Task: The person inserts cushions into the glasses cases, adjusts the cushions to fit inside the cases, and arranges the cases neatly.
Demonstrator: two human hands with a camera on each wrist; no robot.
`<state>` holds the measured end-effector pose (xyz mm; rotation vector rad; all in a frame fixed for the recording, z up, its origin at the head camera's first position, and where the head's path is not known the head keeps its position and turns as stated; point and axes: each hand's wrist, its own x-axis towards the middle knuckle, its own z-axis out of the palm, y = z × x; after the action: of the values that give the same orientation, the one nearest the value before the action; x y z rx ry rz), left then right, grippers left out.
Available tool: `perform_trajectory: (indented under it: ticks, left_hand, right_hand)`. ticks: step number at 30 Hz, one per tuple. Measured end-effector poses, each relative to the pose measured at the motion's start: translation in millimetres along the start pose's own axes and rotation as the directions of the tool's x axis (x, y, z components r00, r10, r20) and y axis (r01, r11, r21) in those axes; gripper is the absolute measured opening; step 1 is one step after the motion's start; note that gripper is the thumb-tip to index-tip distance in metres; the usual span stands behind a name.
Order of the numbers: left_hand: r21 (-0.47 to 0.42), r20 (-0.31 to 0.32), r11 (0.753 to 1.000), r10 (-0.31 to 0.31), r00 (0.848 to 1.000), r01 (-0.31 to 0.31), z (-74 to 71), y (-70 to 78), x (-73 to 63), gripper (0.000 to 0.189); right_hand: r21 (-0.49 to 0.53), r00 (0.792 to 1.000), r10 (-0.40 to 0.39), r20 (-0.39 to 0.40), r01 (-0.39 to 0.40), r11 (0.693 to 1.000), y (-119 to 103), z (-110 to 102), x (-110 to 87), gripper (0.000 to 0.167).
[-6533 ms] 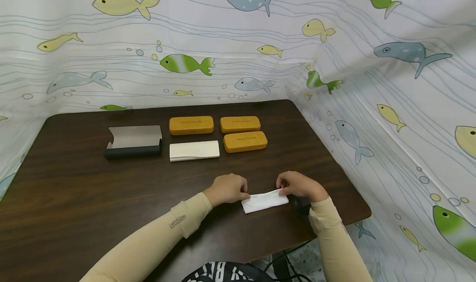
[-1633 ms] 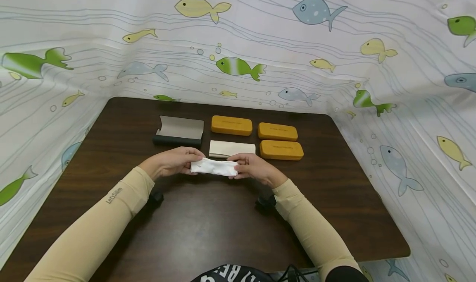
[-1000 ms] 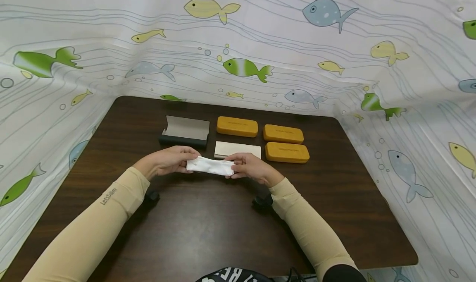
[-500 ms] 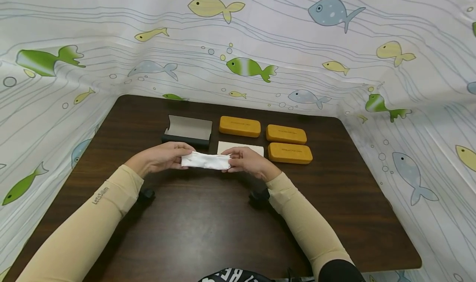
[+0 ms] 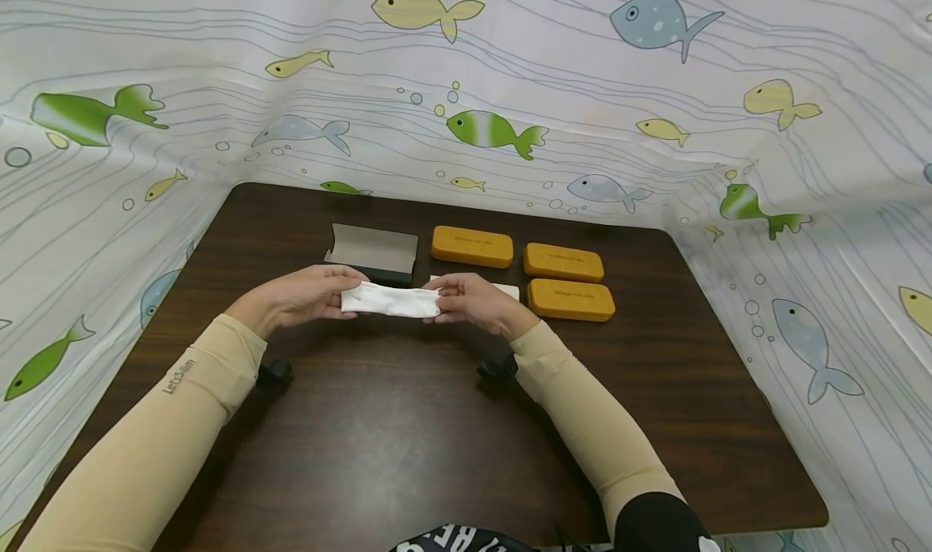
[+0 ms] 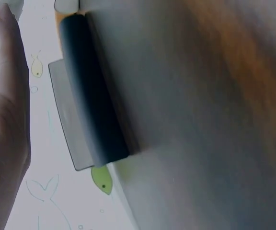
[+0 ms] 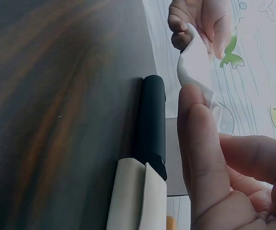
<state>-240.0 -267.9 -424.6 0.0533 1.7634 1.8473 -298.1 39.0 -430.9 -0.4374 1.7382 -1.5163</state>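
A folded white cloth point(image 5: 391, 299) is stretched level between my two hands, raised over the table. My left hand point(image 5: 302, 297) pinches its left end between thumb and fingers, and my right hand point(image 5: 473, 301) pinches the other end. Just beyond the cloth lies an open dark glasses case point(image 5: 374, 252), its grey-lined lid tipped back. In the right wrist view the cloth point(image 7: 194, 67) sags slightly between the hands. A cream folded piece point(image 5: 510, 290) lies behind my right hand, mostly hidden by it. The left wrist view shows the dark case point(image 6: 90, 91) beside my left hand point(image 6: 6, 120).
Several things line the table's back: one yellow case point(image 5: 472, 247) right of the dark case, and two more yellow cases point(image 5: 563, 262) stacked front to back farther right. A fish-print curtain point(image 5: 510, 50) rises behind the dark wooden table point(image 5: 393, 455).
The white cloth was low at the table's right side; both hands have lifted it and carried it left. Over the last second it has drifted farther left and toward the dark case.
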Motion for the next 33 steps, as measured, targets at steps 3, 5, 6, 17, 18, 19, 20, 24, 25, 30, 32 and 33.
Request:
perform_trajectory:
  ticks: [3, 5, 6, 17, 18, 19, 20, 24, 25, 30, 32, 33]
  left_hand:
    - [-0.006, -0.014, 1.0, -0.001, 1.0, 0.001, -4.1, 2.5, -0.8, 0.028]
    - [-0.007, -0.023, 1.0, 0.0, 1.0, -0.001, -7.8, 3.2, -0.6, 0.031]
    - [-0.006, -0.028, 1.0, 0.002, 1.0, -0.002, -9.4, 3.2, -0.3, 0.031]
    - [0.007, -0.065, 1.0, 0.003, 0.998, -0.002, -26.3, 5.0, 0.5, 0.041]
    - [0.011, -0.066, 1.0, 0.002, 0.998, -0.002, -28.0, 4.7, 0.6, 0.042]
    - [0.013, -0.068, 1.0, 0.002, 0.998, -0.001, -29.9, 4.2, 1.1, 0.043]
    - [0.014, -0.07, 1.0, 0.002, 0.998, -0.001, -31.5, 3.9, 1.5, 0.044]
    - [0.01, -0.061, 1.0, 0.01, 0.998, -0.009, -37.2, 4.4, 3.7, 0.047]
    - [0.006, -0.057, 1.0, 0.014, 0.998, -0.014, -38.4, 4.7, 4.3, 0.047]
    - [-0.026, -0.048, 0.999, 0.022, 0.999, -0.024, -46.3, 5.9, 8.4, 0.039]
    - [-0.034, -0.05, 0.999, 0.022, 0.998, -0.024, -50.1, 6.6, 10.0, 0.034]
    - [-0.034, -0.05, 0.999, 0.022, 0.998, -0.024, -51.8, 7.2, 10.6, 0.033]
  right_hand:
    - [0.006, 1.0, -0.001, 0.006, 0.001, 1.0, -4, 1, 5.1, 0.034]
    - [0.013, 1.0, 0.001, 0.007, -0.001, 1.0, -6, 1, 9.0, 0.034]
    - [0.017, 1.0, 0.003, 0.006, -0.004, 1.0, -7, 1, 11.0, 0.034]
    - [0.078, 1.0, 0.027, -0.004, -0.027, 0.997, -15, 3, 26.2, 0.034]
    - [0.081, 1.0, 0.026, -0.011, -0.025, 0.996, -16, 3, 27.3, 0.035]
    - [0.082, 1.0, 0.025, -0.019, -0.023, 0.996, -16, 3, 28.2, 0.035]
    - [0.081, 0.999, 0.023, -0.026, -0.021, 0.997, -17, 3, 29.6, 0.035]
    - [0.072, 0.998, 0.026, -0.054, -0.022, 0.997, -18, 4, 36.7, 0.035]
    - [0.07, 0.998, 0.032, -0.06, -0.027, 0.997, -19, 4, 38.7, 0.035]
    - [0.069, 0.993, 0.068, -0.096, -0.061, 0.996, -21, 6, 47.0, 0.036]
    - [0.074, 0.992, 0.074, -0.107, -0.066, 0.995, -23, 6, 50.0, 0.037]
    - [0.08, 0.991, 0.075, -0.11, -0.066, 0.995, -23, 6, 51.6, 0.038]
